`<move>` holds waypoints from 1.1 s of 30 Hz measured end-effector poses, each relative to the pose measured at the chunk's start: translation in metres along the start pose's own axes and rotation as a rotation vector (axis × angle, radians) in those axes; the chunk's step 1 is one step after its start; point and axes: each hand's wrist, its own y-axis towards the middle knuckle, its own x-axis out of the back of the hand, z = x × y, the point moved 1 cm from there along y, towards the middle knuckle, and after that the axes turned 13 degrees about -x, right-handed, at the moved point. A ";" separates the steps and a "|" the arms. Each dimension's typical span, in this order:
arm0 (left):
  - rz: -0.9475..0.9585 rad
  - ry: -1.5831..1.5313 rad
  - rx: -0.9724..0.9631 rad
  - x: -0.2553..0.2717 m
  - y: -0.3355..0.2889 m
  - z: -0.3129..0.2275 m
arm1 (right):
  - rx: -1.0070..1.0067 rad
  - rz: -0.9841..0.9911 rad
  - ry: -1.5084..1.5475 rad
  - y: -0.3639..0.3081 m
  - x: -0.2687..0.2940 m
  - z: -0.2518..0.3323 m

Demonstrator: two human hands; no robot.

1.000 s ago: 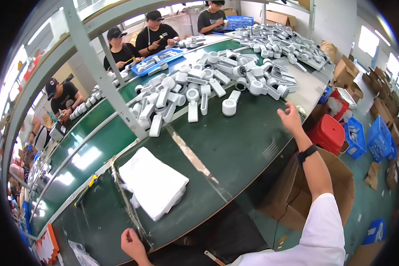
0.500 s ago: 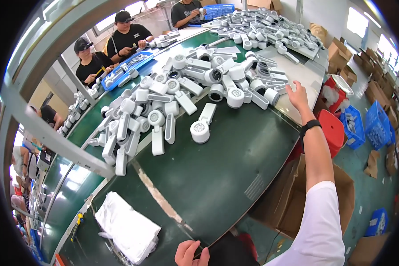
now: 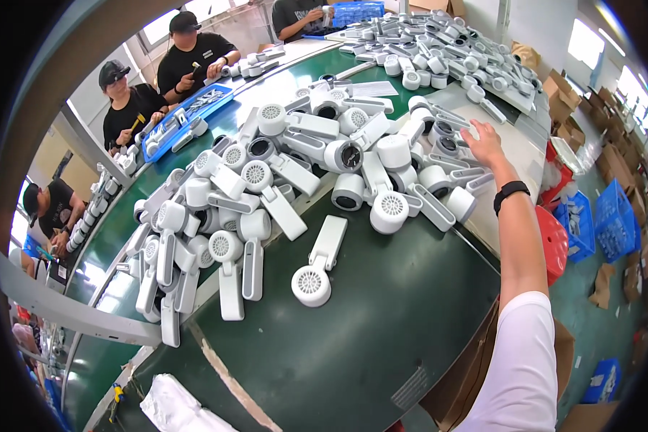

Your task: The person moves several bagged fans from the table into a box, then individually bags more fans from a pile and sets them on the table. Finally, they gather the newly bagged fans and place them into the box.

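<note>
My right arm reaches far forward to the right end of a heap of white and grey handheld appliances [image 3: 270,155]. Each has a round head with a slotted grille and a flat handle; they look like small fans or hair dryers. My right hand [image 3: 484,142] is over the units at that end, fingers apart and bent, with nothing visibly held. Whether the fingertips touch a unit cannot be made out. One single appliance [image 3: 312,285] lies on the green tabletop [image 3: 353,345], apart from the heap in front. My left hand is out of view.
A bigger pile of the same units [image 3: 439,54] lies at the far right. White bags [image 3: 180,409] and a yellow-handled tool [image 3: 117,394] lie near left. Co-workers sit across the table by a blue tray [image 3: 187,119]. A red stool [image 3: 551,246] and blue crates [image 3: 616,219] stand at right.
The view has shifted forward, so the heap looks nearer and lower. My left hand has gone out at the lower edge. My right hand has stretched farther over the heap's right end.
</note>
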 end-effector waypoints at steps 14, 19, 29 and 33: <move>0.001 0.132 0.041 -0.008 -0.006 0.005 | 0.121 0.153 -0.301 0.063 -0.027 0.031; -0.008 0.125 0.051 -0.010 -0.008 0.006 | -0.069 0.165 -0.203 0.034 -0.015 0.046; 0.043 0.119 0.058 -0.008 -0.006 0.002 | -0.034 0.193 0.201 0.037 -0.034 0.032; 0.022 0.082 0.079 -0.007 0.001 -0.002 | -0.057 0.271 0.239 0.030 -0.028 0.031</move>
